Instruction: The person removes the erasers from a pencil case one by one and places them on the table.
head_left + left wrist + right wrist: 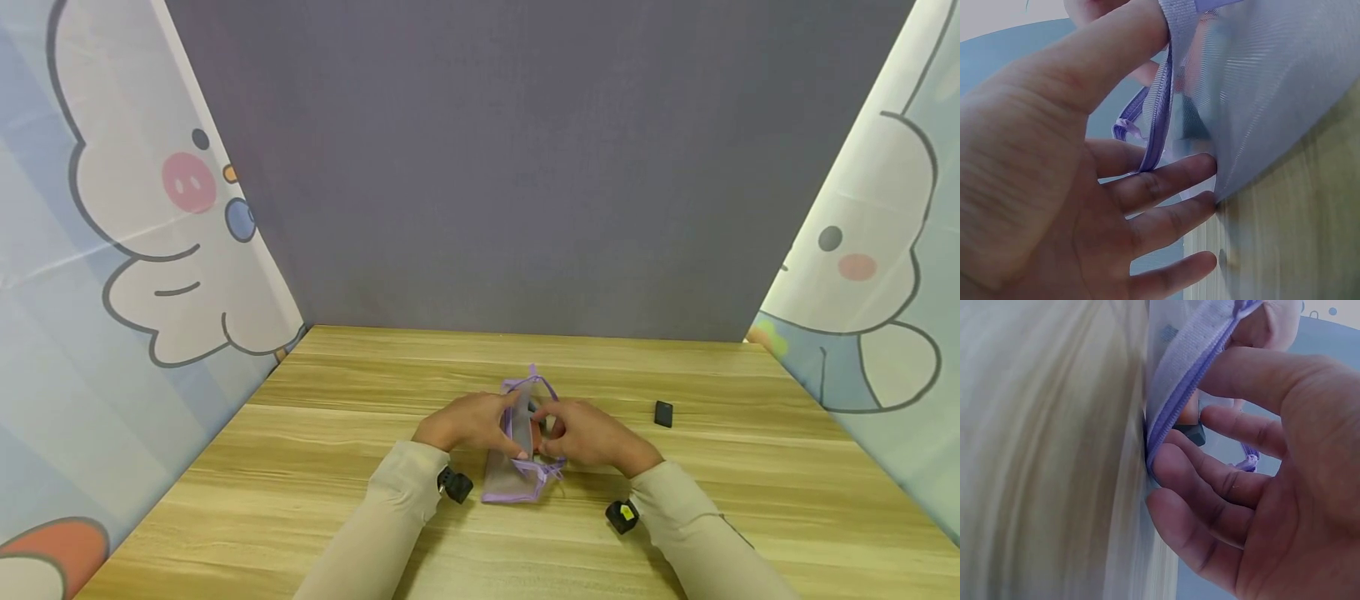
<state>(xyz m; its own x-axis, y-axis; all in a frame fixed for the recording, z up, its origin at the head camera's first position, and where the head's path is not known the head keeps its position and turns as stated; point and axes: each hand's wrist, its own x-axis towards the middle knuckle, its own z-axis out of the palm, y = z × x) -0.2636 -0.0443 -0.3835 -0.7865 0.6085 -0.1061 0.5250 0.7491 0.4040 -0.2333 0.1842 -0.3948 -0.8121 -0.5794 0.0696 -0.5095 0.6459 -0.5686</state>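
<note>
A see-through mesh zipper pouch [504, 479] with purple trim lies on the table with its mouth spread. My left hand [480, 423] holds one side of the mouth. In the left wrist view its thumb hooks over the purple zipper edge [1161, 119], and fingertips touch the mesh outside. My right hand [588, 433] grips the opposite edge, its fingers bent at the purple zipper [1179, 409]. Between the hands, inside the pouch, sits an orange thing [536, 437] with a dark end [1191, 435], partly hidden by fingers and mesh.
A small black flat rectangular object [663, 414] lies on the wooden table [337, 375] to the right of the hands. Black wrist cameras hang below both sleeves. A dark grey panel [487, 167] stands behind the table, with cartoon-printed curtains [120, 275] at the sides.
</note>
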